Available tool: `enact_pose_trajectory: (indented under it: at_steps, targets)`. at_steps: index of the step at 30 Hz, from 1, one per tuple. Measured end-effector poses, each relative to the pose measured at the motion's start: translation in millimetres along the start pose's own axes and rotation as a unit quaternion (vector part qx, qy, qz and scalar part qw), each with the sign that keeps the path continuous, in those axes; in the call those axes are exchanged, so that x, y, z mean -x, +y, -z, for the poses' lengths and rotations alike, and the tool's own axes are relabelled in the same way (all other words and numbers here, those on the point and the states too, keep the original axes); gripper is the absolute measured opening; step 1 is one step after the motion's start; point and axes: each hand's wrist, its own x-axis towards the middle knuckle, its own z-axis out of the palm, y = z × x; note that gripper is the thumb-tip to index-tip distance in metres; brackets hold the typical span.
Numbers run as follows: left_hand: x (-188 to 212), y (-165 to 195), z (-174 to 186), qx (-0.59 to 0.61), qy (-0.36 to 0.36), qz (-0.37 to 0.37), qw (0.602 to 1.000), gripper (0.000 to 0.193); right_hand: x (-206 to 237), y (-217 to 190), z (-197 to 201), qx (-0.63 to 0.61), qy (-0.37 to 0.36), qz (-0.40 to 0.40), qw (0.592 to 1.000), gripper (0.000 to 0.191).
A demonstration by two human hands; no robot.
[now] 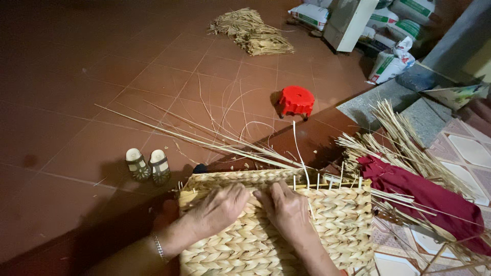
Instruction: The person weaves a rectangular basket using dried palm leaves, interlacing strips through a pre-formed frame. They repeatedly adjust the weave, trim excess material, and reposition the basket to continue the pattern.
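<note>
Nearest the camera, the woven straw basket (327, 225) lies across the person's lap, its unfinished rim turned away so the left hand (219, 208) and right hand (287, 207) can press on the top edge side by side, fingers curled down into the braid; whether they pinch a strand is hard to tell. Long loose stalks (204, 138) trail from that rim over the tiled floor (76, 76), with spare straw (399, 148) and a dark red cloth (424, 197) beside the right hand. Farther off stand sandals (148, 164), a red stool (296, 100) and straw bundles (253, 31).

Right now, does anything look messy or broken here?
Nothing looks broken. Loose straw stalks lie scattered across the red tile floor beyond the woven basket that both hands, left hand and right hand, press on. Unwoven ends stick up along its rim.
</note>
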Motion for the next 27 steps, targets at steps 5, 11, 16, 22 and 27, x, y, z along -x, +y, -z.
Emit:
enact_pose_trajectory:
  at_steps: [5, 11, 16, 22, 27]
  targets:
    - [-12.9, -12.4, -27.7, 0.128, -0.028, 0.14, 0.981, 0.016, 17.3, 8.0, -10.4, -0.008, -0.007, -0.004, 1.0, 0.026]
    - [-33.9, -16.9, -33.0, 0.151, -0.24, 0.296, 0.912, 0.017, 24.5, 13.5, -14.8, -0.029, -0.087, -0.128, 0.988, 0.019]
    - [-38.0, -5.6, -18.4, 0.118, -0.17, 0.276, 0.939, 0.033, 17.3, 6.2, 15.2, 0.023, 0.01, -0.031, 0.999, 0.019]
    - [-39.8, 10.3, -13.4, -0.034, -0.131, 0.105, 0.985, 0.045, 24.0, -2.4, 39.2, 0.004, -0.004, 0.061, 0.998, 0.034]
    - [-49.7, 9.0, -12.1, 0.324, -0.205, 0.4, 0.833, 0.023, 26.9, 12.3, 40.0, -0.014, -0.016, 0.071, 0.997, 0.016]
